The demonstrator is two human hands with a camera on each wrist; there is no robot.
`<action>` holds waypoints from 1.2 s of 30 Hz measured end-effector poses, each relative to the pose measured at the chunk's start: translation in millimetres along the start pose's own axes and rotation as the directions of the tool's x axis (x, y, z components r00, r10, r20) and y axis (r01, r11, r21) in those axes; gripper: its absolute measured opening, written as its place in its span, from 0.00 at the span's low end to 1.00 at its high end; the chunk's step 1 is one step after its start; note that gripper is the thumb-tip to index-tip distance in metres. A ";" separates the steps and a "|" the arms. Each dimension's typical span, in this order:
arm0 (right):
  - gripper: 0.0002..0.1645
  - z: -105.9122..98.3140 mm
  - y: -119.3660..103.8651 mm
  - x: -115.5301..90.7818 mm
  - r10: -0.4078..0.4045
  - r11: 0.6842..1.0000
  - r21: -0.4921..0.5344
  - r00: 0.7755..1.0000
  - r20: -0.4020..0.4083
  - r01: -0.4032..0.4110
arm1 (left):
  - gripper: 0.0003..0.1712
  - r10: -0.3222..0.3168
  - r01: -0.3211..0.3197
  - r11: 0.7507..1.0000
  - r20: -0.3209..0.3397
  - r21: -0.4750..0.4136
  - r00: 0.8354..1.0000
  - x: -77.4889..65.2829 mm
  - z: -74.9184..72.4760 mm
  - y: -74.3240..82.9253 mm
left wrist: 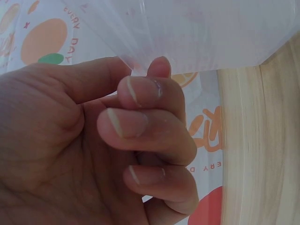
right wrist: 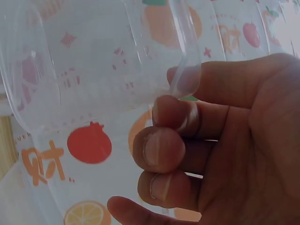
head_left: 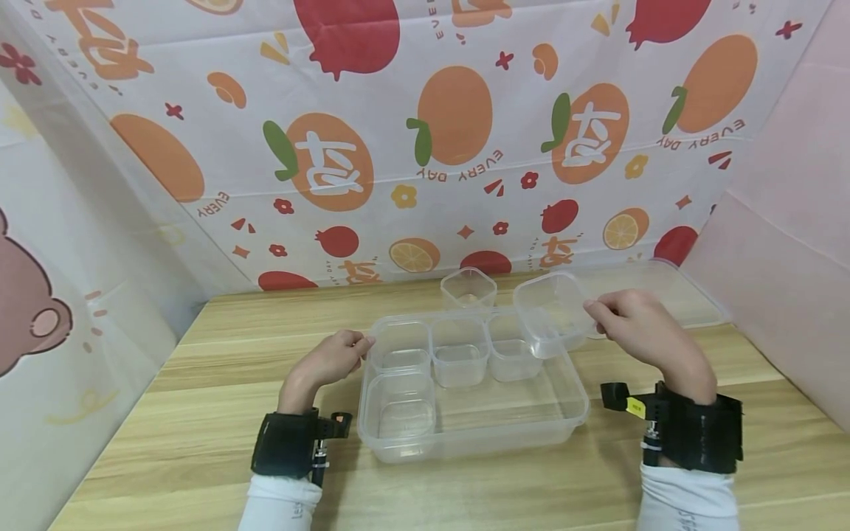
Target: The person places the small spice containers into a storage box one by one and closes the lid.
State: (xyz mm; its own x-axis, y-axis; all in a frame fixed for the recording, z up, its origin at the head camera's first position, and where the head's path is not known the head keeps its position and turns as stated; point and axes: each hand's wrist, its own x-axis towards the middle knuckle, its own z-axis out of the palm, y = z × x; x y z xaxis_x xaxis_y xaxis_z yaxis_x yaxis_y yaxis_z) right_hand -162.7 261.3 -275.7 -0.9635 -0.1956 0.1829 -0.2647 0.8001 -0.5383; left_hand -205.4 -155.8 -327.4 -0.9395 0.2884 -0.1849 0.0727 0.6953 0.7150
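A large clear plastic box [head_left: 508, 435] stands on the table. My left hand [head_left: 333, 358] pinches its rim near the back left corner; in the left wrist view the thumb and index finger [left wrist: 152, 91] meet at that edge. Several small clear square tubs sit inside: a back row, with its middle tub [head_left: 460, 365], and one front left tub [head_left: 401, 413]. Over the box's back right corner, my right hand [head_left: 640, 328] pinches another small tub [head_left: 550, 306] by its rim, tilted. That tub also shows above the fingers in the right wrist view [right wrist: 98, 61].
Behind the box stands one more small tub [head_left: 468, 287]. A large clear flat lid [head_left: 654, 291] lies at the back right of the wooden table [head_left: 219, 413]. Fruit-printed cloth [head_left: 392, 133] hangs behind, with pale cloth at both sides.
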 end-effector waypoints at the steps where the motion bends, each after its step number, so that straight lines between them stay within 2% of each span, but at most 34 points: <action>1: 0.25 1.1 -1.6 0.5 -0.009 1.000 0.002 1.000 0.004 0.009 | 0.18 0.001 -0.001 1.000 0.000 0.001 1.000 0.0 0.0 0.0; 10: 0.23 10.8 -13.1 6.8 -0.083 0.996 0.030 0.996 0.033 0.082 | 0.18 0.003 -0.003 1.000 -0.002 -0.001 1.000 -1.1 -0.1 1.3; 16: 0.23 15.4 -17.2 8.9 -0.093 0.996 0.024 0.995 0.048 0.092 | 0.18 0.001 -0.001 1.000 -0.002 0.002 1.000 -0.6 -0.2 1.4; 23: 0.17 19.7 -24.3 10.9 -0.092 0.995 0.034 0.993 0.070 0.090 | 0.18 0.004 -0.004 1.000 -0.001 -0.002 1.000 -0.3 -0.1 1.2; 33: 0.20 28.8 -34.4 14.1 -0.114 0.993 0.025 0.985 0.128 0.112 | 0.19 0.009 -0.009 1.000 0.004 -0.001 1.000 -0.2 0.3 -0.1; 36: 0.17 31.6 -35.7 14.5 -0.132 0.991 0.022 0.982 0.137 0.130 | 0.19 0.013 -0.013 1.000 0.005 -0.001 1.000 0.2 0.3 -0.4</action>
State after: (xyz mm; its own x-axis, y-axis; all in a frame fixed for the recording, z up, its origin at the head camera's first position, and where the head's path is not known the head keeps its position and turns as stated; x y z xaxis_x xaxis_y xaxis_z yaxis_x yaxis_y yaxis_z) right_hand -168.5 212.0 -279.8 -0.9166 -0.3752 0.1383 -0.3887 0.7551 -0.5279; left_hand -205.5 -155.8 -328.0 -0.9369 0.3001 -0.1790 0.0842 0.6911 0.7178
